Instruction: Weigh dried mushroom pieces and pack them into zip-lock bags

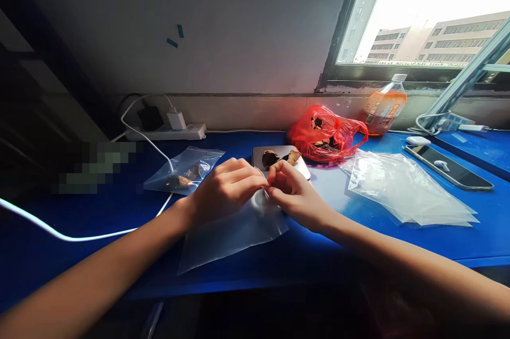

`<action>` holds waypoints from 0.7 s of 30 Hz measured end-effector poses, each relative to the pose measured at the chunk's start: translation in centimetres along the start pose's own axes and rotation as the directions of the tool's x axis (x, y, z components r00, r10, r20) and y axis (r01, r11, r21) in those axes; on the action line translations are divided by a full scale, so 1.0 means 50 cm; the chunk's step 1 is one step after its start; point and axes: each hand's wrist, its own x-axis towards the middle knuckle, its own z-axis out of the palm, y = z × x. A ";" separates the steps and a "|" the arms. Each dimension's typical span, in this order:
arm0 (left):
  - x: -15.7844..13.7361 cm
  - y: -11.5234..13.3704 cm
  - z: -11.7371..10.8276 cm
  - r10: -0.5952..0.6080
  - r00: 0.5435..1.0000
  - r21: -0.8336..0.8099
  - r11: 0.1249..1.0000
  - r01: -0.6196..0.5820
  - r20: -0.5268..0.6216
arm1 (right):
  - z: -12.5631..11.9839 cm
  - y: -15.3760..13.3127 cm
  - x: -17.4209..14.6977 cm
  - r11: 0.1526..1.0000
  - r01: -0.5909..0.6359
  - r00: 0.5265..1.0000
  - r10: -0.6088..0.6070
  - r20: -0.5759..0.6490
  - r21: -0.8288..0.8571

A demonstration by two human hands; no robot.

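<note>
A clear plastic bag (pixel 235 235) hangs between my hands over the front of the blue table. My left hand (pixel 229 187) pinches its upper edge, fingers closed. Close beside it, my right hand (pixel 295 193) grips the same edge between thumb and fingers. Just behind my hands is a small silver scale (pixel 258 154) with brown dried pieces (pixel 294 157) on top; my fingers hide part of it. To the left lies a filled clear bag (pixel 195 161) with a few brown pieces inside.
Behind the scale sits a red plastic bag (pixel 324 137) of dried pieces, near a drink bottle (pixel 386 105). Flat clear bags (pixel 406 190) are stacked at right beside a phone (pixel 450 168) with an earbud on it. A white cable (pixel 79 237) runs from a power strip (pixel 191 132) across the left.
</note>
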 end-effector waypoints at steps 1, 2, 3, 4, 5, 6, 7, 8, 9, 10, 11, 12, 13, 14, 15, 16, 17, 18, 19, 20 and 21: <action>0.000 0.000 0.000 0.010 1.000 0.011 1.000 -0.010 -0.006 | 0.000 -0.001 -0.001 1.000 -0.019 1.000 0.019 0.011 0.022; 0.000 0.000 -0.001 0.017 1.000 0.016 1.000 -0.016 -0.013 | -0.001 -0.002 -0.001 0.998 -0.041 0.999 0.040 0.020 0.042; 0.000 0.000 -0.001 0.019 1.000 0.016 1.000 -0.019 -0.020 | 0.000 -0.003 -0.002 0.996 -0.067 0.997 0.065 0.029 0.064; -0.001 -0.001 -0.002 0.021 0.999 0.014 1.000 -0.021 -0.027 | 0.000 -0.005 -0.003 0.992 -0.093 0.995 0.090 0.039 0.089; -0.001 -0.002 -0.002 0.022 0.999 0.009 1.000 -0.022 -0.033 | 0.001 -0.006 -0.004 0.987 -0.116 0.993 0.111 0.049 0.115; -0.002 -0.003 -0.002 0.021 0.999 0.005 1.000 -0.021 -0.038 | 0.002 -0.007 -0.004 0.982 -0.130 0.991 0.124 0.055 0.135; -0.003 -0.003 -0.002 0.019 0.999 0.003 1.000 -0.019 -0.043 | 0.003 -0.009 -0.005 0.980 -0.132 0.991 0.125 0.056 0.148; -0.003 -0.004 -0.002 0.016 0.999 0.004 1.000 -0.016 -0.048 | 0.003 -0.009 -0.005 0.980 -0.125 0.992 0.118 0.051 0.155; -0.004 -0.004 -0.002 0.013 0.999 0.008 1.000 -0.012 -0.051 | 0.004 -0.010 -0.005 0.981 -0.114 0.993 0.108 0.047 0.159; -0.004 -0.004 -0.002 0.009 0.999 0.012 1.000 -0.009 -0.052 | 0.004 -0.010 -0.005 0.981 -0.106 0.994 0.100 0.043 0.163; -0.005 -0.004 -0.002 0.007 0.999 0.016 1.000 -0.006 -0.050 | 0.003 -0.009 -0.005 0.981 -0.102 0.994 0.097 0.042 0.167; -0.005 -0.005 -0.003 0.006 0.999 0.020 1.000 -0.005 -0.049 | 0.002 -0.009 -0.004 0.980 -0.101 0.995 0.096 0.039 0.172; -0.005 -0.005 -0.003 0.006 0.999 0.023 1.000 -0.005 -0.048 | 0.001 -0.009 -0.004 0.980 -0.104 0.994 0.099 0.039 0.172; -0.005 -0.005 -0.004 0.010 0.999 0.025 1.000 -0.008 -0.047 | 0.000 -0.009 -0.003 0.981 -0.108 0.994 0.102 0.043 0.164; -0.005 -0.005 -0.004 0.014 0.999 0.029 1.000 -0.012 -0.048 | -0.002 -0.009 -0.002 0.983 -0.110 0.993 0.103 0.049 0.148; -0.004 -0.006 -0.005 0.017 0.999 0.034 0.999 -0.016 -0.048 | -0.003 -0.010 -0.001 0.986 -0.108 0.993 0.101 0.055 0.124; -0.003 -0.006 -0.006 0.022 0.999 0.041 0.999 -0.020 -0.049 | -0.004 -0.010 0.000 0.990 -0.101 0.994 0.096 0.060 0.095; -0.003 -0.006 -0.006 0.024 0.999 0.050 0.999 -0.022 -0.048 | -0.005 -0.011 0.001 0.994 -0.092 0.994 0.088 0.064 0.058; -0.002 -0.007 -0.007 0.026 0.999 0.063 0.998 -0.023 -0.045 | -0.005 -0.011 0.002 0.997 -0.079 0.995 0.078 0.062 0.016; -0.002 -0.008 -0.007 0.030 0.999 0.078 0.997 -0.027 -0.039 | -0.006 -0.011 0.002 0.998 -0.064 0.997 0.065 0.051 -0.029; -0.001 -0.008 -0.007 0.036 0.999 0.094 0.995 -0.033 -0.031 | -0.006 -0.011 0.002 0.996 -0.049 0.998 0.052 0.033 -0.079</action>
